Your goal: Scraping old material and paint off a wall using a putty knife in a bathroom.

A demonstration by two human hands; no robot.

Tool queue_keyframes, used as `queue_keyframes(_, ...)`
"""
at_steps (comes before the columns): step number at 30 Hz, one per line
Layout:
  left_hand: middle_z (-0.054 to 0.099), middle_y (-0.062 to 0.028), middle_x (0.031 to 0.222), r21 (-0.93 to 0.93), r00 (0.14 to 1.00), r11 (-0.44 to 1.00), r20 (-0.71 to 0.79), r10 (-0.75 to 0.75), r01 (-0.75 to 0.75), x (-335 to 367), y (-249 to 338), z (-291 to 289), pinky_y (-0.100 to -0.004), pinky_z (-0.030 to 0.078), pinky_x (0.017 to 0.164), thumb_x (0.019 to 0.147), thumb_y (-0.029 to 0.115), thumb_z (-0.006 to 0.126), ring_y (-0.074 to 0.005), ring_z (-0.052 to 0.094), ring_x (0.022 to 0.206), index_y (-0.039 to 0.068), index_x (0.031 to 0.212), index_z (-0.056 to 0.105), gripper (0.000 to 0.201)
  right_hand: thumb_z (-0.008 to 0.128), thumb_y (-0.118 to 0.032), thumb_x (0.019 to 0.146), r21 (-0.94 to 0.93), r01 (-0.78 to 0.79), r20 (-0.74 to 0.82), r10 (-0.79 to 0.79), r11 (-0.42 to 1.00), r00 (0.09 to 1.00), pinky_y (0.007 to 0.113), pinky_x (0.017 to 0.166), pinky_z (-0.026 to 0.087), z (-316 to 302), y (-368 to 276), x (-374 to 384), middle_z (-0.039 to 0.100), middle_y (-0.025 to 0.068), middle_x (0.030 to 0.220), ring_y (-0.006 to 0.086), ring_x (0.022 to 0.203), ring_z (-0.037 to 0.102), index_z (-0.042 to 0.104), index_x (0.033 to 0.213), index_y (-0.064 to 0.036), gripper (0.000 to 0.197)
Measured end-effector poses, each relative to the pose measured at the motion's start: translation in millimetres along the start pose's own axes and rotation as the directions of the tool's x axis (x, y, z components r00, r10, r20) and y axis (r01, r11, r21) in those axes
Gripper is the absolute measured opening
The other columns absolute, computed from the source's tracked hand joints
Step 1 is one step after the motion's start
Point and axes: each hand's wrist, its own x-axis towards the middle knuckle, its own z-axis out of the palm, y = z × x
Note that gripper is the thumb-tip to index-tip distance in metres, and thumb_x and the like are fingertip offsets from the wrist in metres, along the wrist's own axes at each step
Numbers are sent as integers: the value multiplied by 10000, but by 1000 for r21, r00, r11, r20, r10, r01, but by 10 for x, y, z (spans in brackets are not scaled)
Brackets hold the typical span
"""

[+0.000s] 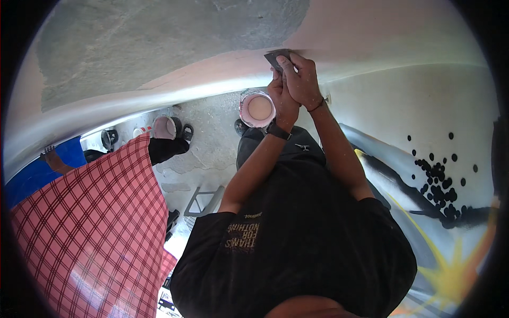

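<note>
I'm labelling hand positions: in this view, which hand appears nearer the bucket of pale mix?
Left. In the picture, the left hand lies just right of the bucket; the right hand is farther right and higher in the frame.

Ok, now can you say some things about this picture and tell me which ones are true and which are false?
1. The right hand holds a dark flat blade. True.
2. The watch is on the right arm. False: it is on the left arm.
3. The bucket nearest the hands has something pale pinkish inside. True.
4. The checked cloth is green. False: it is pink with dark lines.
5. There is a yellow starburst on the right side of the picture. True.
</note>
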Motion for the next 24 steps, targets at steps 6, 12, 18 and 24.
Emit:
queue_keyframes(6,635,-14,805,34,988,988,-38,150,-148,80,-87,-12,-213,461,611,1029,231,511,-60,574,734,-42,901,650,331,536,-117,973,-16,-12,-5,12,1000,1000,286,626,501,29,-77,27,680,92,747,122,669,610,668,929,51,218)
queue_keyframes(12,643,-31,875,6,980,983,-76,182,-182,131,-113,1,-236,465,723,1021,194,516,-76,573,841,-62,919,646,305,557,-126,960,-35,-12,-9,12,999,1000,285,635,509,38,-147,31,693,103,760,128,680,625,676,935,51,214)
queue_keyframes(18,645,-35,966,154,705,795,-580,-408,587,325,449,448,-246,498,743,984,145,514,-106,610,892,-9,970,635,196,586,-139,950,-19,-32,-27,32,999,999,280,617,497,28,-147,98,688,100,735,111,669,615,682,912,39,206)
queue_keyframes(24,638,-36,972,48,991,990,7,133,-133,196,-41,-108,-231,458,752,1023,181,504,-79,565,878,-62,997,643,281,601,-148,949,-76,7,-27,-9,997,1000,283,586,478,86,-205,122,674,92,695,95,635,583,669,869,38,213)
